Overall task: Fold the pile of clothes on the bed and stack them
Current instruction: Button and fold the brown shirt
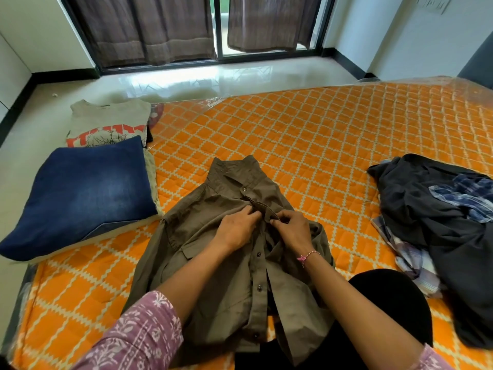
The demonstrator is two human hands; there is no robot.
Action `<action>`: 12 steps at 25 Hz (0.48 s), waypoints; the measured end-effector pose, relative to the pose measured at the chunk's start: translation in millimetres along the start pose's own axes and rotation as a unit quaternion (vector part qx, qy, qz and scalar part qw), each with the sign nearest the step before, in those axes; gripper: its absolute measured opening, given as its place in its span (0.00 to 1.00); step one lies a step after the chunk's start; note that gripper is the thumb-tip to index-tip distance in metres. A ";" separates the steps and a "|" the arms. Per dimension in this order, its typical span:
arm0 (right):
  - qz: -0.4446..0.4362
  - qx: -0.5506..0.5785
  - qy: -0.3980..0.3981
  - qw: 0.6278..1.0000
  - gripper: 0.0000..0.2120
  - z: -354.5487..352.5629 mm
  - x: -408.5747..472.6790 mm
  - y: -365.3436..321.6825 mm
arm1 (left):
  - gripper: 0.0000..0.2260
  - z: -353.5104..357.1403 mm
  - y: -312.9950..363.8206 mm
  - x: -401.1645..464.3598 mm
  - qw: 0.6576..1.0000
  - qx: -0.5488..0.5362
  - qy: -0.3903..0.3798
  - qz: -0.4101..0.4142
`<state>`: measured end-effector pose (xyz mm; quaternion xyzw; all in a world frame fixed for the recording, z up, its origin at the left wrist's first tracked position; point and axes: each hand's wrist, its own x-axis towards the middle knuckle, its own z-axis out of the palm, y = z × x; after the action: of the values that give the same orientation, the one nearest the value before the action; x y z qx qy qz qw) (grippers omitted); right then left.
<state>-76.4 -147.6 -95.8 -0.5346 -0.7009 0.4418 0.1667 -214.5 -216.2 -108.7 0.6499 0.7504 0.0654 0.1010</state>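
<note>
A: Where's the olive shirt (226,265)?

B: Flat on the orange quilted bed (306,134), front up. Its long axis runs from the person's lap to the collar, which points away toward the window.

A: And the grip?

B: Both hands pinch the button placket just below the collar. The left hand (236,228) and right hand (292,231) have fingertips curled on the cloth, nearly touching. 3 buttons show nearer the person than the grip.

A: Around that?

B: Left of the grip lie folded blue jeans (85,193), and a folded printed T-shirt (109,124) beyond them. Right of it sits the unfolded pile of clothes (440,222).
</note>
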 end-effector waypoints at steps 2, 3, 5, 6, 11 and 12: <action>-0.009 -0.010 0.001 1.000 0.03 1.3 -2.9 -2.3 | 0.13 -6.6 -0.4 0.1 0.994 0.084 -0.043 0.055; -0.012 -0.017 0.003 1.000 0.02 1.9 -4.5 -3.5 | 0.13 -11.2 1.0 0.7 0.989 0.109 -0.058 0.084; -0.015 -0.047 0.027 0.998 0.02 2.1 -6.7 -4.7 | 0.10 -25.3 3.4 4.8 0.982 0.117 -0.089 0.118; -0.018 -0.075 0.048 0.996 0.03 1.9 -8.1 -5.0 | 0.07 -34.3 4.0 7.5 0.983 0.101 -0.103 0.116; -0.004 -0.088 0.072 0.994 0.04 3.0 -18.6 -18.3 | 0.04 -71.9 6.0 24.9 0.972 0.045 -0.224 0.059; 0.001 -0.083 0.065 0.994 0.04 1.7 -21.0 -21.8 | 0.03 -77.4 8.1 27.1 0.966 0.086 -0.239 0.055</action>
<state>-82.9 -168.0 -74.3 -0.5750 -0.7223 0.3466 0.1660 -228.7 -185.6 -33.5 0.6934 0.6703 -0.1510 0.2172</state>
